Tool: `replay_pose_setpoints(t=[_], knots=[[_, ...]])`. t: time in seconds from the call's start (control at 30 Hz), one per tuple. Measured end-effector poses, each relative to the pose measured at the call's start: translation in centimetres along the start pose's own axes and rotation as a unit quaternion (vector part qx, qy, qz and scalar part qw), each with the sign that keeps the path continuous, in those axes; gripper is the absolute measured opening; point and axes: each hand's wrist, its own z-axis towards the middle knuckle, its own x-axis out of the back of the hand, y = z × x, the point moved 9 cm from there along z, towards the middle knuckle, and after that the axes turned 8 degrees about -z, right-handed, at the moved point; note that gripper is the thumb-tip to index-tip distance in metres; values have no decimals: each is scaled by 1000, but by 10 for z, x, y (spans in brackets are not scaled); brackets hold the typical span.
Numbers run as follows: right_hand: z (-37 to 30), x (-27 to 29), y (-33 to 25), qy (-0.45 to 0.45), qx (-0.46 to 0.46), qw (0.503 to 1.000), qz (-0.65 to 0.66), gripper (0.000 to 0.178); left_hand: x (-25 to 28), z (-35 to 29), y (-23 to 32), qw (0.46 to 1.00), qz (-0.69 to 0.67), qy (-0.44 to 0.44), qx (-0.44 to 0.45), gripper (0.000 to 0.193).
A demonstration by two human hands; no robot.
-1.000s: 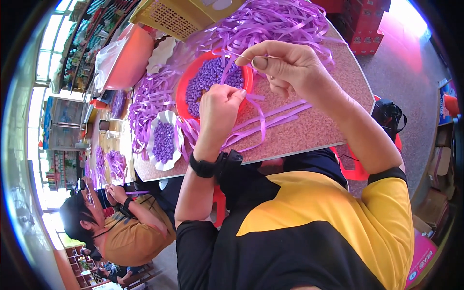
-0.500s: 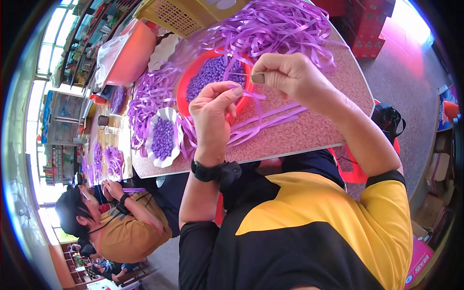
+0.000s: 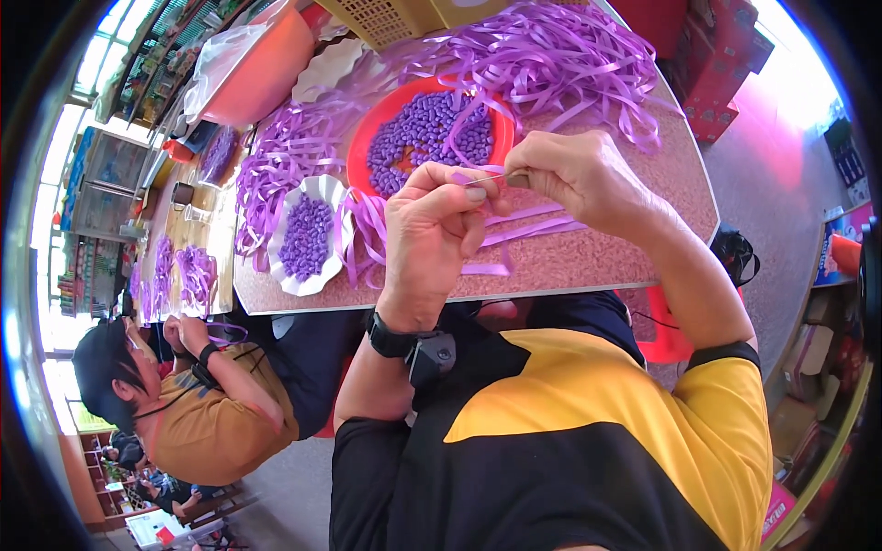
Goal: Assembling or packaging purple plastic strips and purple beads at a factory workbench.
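Above the near side of the table, my left hand (image 3: 427, 239) is closed, with thumb and index finger pinching a purple ribbon (image 3: 489, 269) whose end hangs below the fingers. My right hand (image 3: 583, 179) is closed too, holding a thin needle (image 3: 485, 179) that reaches across to the left fingertips. Whether the ribbon is on the needle is too small to tell. Just beyond both hands is a red bowl (image 3: 358, 168) of purple beads (image 3: 418, 129). Left of my left hand stands a white scalloped dish (image 3: 342, 241) with more purple beads (image 3: 306, 237).
A big heap of purple ribbons (image 3: 560, 60) covers the far table, below a yellow basket (image 3: 372, 26). More ribbons (image 3: 276, 174) lie left, near a pink tub (image 3: 262, 73). A co-worker (image 3: 216, 413) sits at left. Red boxes (image 3: 721, 83) stand beyond the table's right edge.
My hands have come closer together, the right one lowering towards the left fingertips. The needle now lies between both pinches. The whole view has shifted slightly.
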Motion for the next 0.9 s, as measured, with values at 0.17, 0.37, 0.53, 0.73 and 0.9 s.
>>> replay_pose_setpoints(t=[0.17,0.37,0.53,0.73,0.9], knots=[[-1,-1,5,6,-11,1000,-13,9,4,0,-8,999,-36,20,10,6],[-1,2,8,13,-25,1000,3,9,7,-2,-1,1000,-6,17,2,8],[0,1,10,22,-29,999,7,10,9,-2,-8,997,-68,12,42,5],[1,3,10,32,-28,999,-7,10,13,1,-16,997,-51,4,54,9],[2,0,9,25,-13,999,-20,9,16,2,-18,996,-64,12,63,10]])
